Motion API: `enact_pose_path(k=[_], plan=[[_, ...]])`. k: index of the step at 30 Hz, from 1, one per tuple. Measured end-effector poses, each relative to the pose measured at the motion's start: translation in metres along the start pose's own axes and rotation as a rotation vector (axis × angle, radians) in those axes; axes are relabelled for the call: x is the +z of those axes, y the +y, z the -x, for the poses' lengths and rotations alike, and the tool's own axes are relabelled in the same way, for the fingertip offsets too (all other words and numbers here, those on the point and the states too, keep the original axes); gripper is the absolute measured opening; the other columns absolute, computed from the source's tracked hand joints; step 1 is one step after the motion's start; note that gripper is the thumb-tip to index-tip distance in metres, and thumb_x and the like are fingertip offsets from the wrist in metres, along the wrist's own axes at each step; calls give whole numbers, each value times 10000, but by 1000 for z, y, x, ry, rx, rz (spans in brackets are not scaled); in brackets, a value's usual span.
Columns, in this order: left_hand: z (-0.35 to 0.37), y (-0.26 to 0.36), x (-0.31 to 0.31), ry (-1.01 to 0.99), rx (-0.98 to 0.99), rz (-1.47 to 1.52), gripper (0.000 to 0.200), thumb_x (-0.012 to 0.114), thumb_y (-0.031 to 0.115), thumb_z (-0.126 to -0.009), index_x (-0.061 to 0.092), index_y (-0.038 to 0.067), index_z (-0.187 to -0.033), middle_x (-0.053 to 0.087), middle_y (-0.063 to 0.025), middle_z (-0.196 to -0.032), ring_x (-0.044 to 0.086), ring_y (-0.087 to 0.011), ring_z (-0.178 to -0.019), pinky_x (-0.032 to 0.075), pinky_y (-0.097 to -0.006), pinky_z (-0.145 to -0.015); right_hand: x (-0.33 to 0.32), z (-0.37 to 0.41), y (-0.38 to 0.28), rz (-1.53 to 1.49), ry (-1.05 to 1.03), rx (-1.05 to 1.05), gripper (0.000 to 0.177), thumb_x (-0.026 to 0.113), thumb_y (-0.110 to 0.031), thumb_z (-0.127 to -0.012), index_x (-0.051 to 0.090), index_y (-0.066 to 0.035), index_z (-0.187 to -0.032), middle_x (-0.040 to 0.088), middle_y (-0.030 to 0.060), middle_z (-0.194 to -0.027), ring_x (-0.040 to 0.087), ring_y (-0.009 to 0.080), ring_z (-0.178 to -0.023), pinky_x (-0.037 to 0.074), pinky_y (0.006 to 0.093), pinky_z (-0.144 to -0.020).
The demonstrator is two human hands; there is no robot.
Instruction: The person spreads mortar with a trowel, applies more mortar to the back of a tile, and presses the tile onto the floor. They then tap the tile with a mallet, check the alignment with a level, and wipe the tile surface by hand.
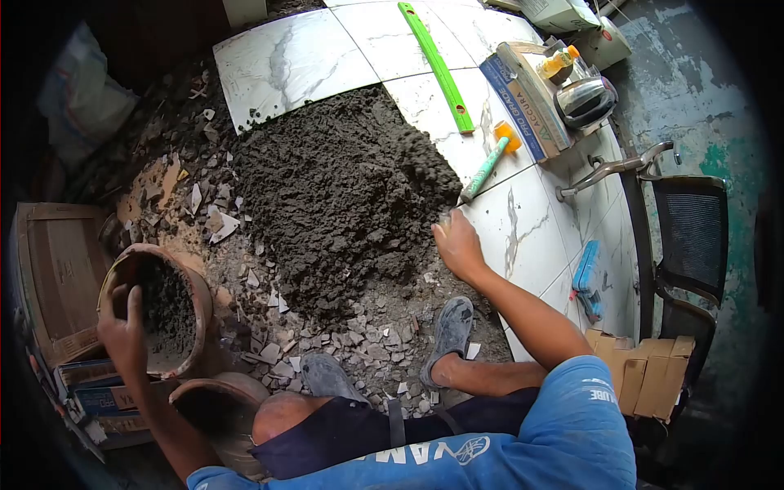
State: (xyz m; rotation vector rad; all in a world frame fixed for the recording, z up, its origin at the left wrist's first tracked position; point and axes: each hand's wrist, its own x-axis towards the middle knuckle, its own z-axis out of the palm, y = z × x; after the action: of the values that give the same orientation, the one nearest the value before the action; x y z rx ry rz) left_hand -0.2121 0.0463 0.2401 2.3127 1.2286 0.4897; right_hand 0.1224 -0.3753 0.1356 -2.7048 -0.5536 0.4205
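Note:
My left hand [124, 331] is at the near-left rim of a bucket [204, 306], its fingers and thumb curled about the edge. Dark mortar [167, 318] lies inside that bucket. At the right edge of a wide, rough bed of wet mortar [335, 196], my right hand [459, 245] is closed in a fist. What it grips is hidden and blurred against the mortar. Just beyond this hand, a rubber mallet [486, 169] with a green handle and orange head rests on the marble-patterned tiles [531, 220].
A green spirit level [437, 65] lies across the far tiles. Tile boxes [523, 102] stand to its right, beside a metal faucet-like fitting [612, 170] and a blue tool [586, 278]. Broken tile pieces [376, 351] cover the floor around my feet. A second bucket [216, 392] sits near my knee.

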Motion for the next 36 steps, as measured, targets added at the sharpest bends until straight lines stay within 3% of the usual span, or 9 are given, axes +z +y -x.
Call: enact_pose_path(k=[1, 5, 10, 15, 21, 23, 29, 33, 36], plan=[[-1, 33, 15, -38, 50, 65, 438, 673, 199, -882, 562, 8, -1261, 660, -162, -1064, 626, -220, -972, 469, -342, -869, 17, -10, 12, 73, 118, 21, 348, 520, -281, -902, 461, 41, -1018, 582, 289, -985, 588, 459, -911, 460, 527, -797], [10, 91, 44, -205, 255, 119, 515, 701, 147, -837, 536, 43, -1314, 659, -163, -1029, 633, -239, -961, 480, -352, -873, 1, -37, 24, 89, 48, 102, 321, 491, -281, -924, 458, 15, -1046, 572, 260, -1038, 578, 446, -965, 455, 534, -859], [19, 105, 37, -371, 230, 171, 537, 696, 139, -826, 526, 42, -1325, 659, -151, -1039, 634, -242, -973, 487, -364, -885, -76, -34, 72, 430, -145, -185, 341, 459, -342, -943, 507, -27, -1065, 615, 206, -1008, 623, 396, -909, 492, 500, -806], [33, 154, 23, -451, 304, 65, 623, 720, 101, -746, 511, 32, -1328, 652, -162, -1039, 638, -259, -974, 493, -365, -882, -69, -72, 106, 490, -328, -299, 440, 456, -490, -951, 545, -87, -1102, 652, 187, -950, 647, 384, -873, 505, 494, -777], [66, 195, -17, -484, 201, 22, 716, 712, 77, -663, 497, 34, -1344, 650, -159, -1041, 638, -247, -969, 492, -369, -889, -50, -207, 84, 525, -359, -472, 459, 456, -554, -926, 637, -151, -1049, 680, 154, -934, 653, 360, -906, 507, 477, -768], [79, 204, -23, -444, -158, 120, 729, 708, 75, -643, 500, 28, -1339, 647, -146, -1032, 636, -234, -973, 493, -352, -890, -46, -250, 71, 486, -286, -444, 450, 463, -552, -923, 643, -157, -1043, 681, 158, -943, 652, 358, -913, 504, 482, -776], [111, 212, -44, -468, -69, -83, 772, 669, 66, -588, 487, -3, -1335, 647, -132, -1022, 637, -231, -938, 490, -345, -894, -60, -332, 18, 613, -228, -628, 458, 460, -535, -932, 644, -129, -1035, 688, 143, -906, 666, 331, -894, 515, 470, -747], [129, 224, -52, -446, -201, -136, 750, 700, 132, -641, 481, -7, -1344, 646, -131, -1020, 627, -242, -922, 475, -355, -896, -58, -312, 1, 492, -119, -793, 406, 466, -470, -955, 613, -120, -1099, 676, 146, -886, 668, 328, -834, 516, 459, -723], [144, 220, -59, -402, -278, -170, 752, 751, 193, -663, 485, -36, -1328, 641, -161, -1014, 636, -266, -932, 490, -375, -878, -64, -242, -1, 661, -475, -799, 442, 417, -507, -970, 497, -233, -1308, 681, 92, -870, 683, 235, -769, 546, 390, -587]])
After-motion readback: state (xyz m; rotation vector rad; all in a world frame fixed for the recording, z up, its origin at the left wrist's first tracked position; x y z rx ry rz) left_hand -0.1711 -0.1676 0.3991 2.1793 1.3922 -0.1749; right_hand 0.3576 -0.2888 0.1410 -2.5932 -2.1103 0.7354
